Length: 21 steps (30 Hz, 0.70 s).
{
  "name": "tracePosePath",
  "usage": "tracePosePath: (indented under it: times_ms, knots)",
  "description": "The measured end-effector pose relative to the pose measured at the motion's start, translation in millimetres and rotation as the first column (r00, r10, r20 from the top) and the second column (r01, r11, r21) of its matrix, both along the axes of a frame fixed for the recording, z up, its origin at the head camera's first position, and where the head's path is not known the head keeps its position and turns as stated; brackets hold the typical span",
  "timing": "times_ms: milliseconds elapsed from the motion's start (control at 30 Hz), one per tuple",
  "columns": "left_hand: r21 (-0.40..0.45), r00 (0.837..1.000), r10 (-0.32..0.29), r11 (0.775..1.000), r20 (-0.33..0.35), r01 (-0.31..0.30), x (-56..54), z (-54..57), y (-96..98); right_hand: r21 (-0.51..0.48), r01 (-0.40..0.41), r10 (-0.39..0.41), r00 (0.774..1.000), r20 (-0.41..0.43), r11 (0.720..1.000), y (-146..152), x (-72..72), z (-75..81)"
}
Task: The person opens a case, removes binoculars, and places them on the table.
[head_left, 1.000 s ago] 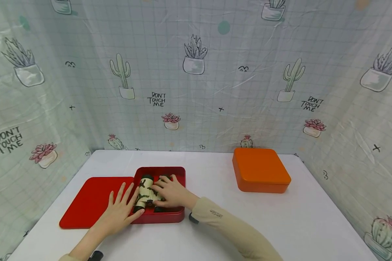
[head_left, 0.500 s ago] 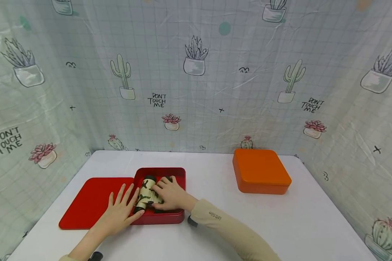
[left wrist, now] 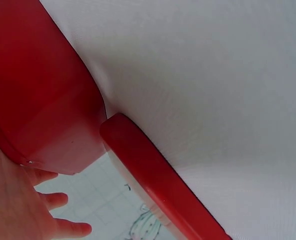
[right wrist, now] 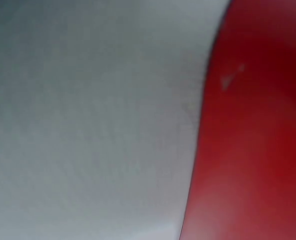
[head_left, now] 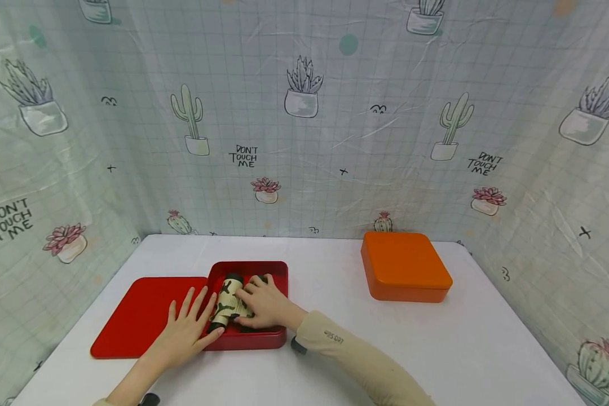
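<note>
Tabletop (head_left: 330, 316) — right grip (head_left: 268, 304) on binoculars (head_left: 228, 299)

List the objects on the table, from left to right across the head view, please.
Flat rectangular red lid, open red rectangular box holding camouflage-patterned binoculars, closed orange rectangular box.

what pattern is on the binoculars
The binoculars have cream and dark green camouflage with black ends, clearest in the head view.
</note>
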<state>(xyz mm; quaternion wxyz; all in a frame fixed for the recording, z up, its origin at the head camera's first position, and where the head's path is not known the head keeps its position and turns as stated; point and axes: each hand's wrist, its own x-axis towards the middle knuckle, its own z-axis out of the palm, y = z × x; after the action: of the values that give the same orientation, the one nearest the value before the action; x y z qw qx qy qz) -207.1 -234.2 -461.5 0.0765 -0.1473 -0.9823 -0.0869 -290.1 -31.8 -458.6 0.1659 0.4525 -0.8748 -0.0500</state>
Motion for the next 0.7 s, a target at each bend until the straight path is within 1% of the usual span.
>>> tracePosePath:
  times_ms: [267, 433, 700]
  knots:
    - [0.016, 1.000, -0.001, 1.000, 0.011, 0.000, 0.6, 0.6, 0.2, -0.006, 0.010, -0.010, 1.000, 0.021, 1.000, 0.3, 1.3, 1.7]
    - [0.004, 1.000, 0.000, 1.000, 0.001, 0.000, 0.4, 0.2, 0.4, -0.027, 0.019, -0.018, 1.000, 0.024, 0.999, 0.9, 1.9, 1.0]
    - [0.005, 1.000, -0.006, 1.000, -0.009, 0.006, 0.5, 1.5, 1.3, -0.012, 0.033, -0.032, 0.999, 0.016, 0.999, 0.0, 0.4, -1.4]
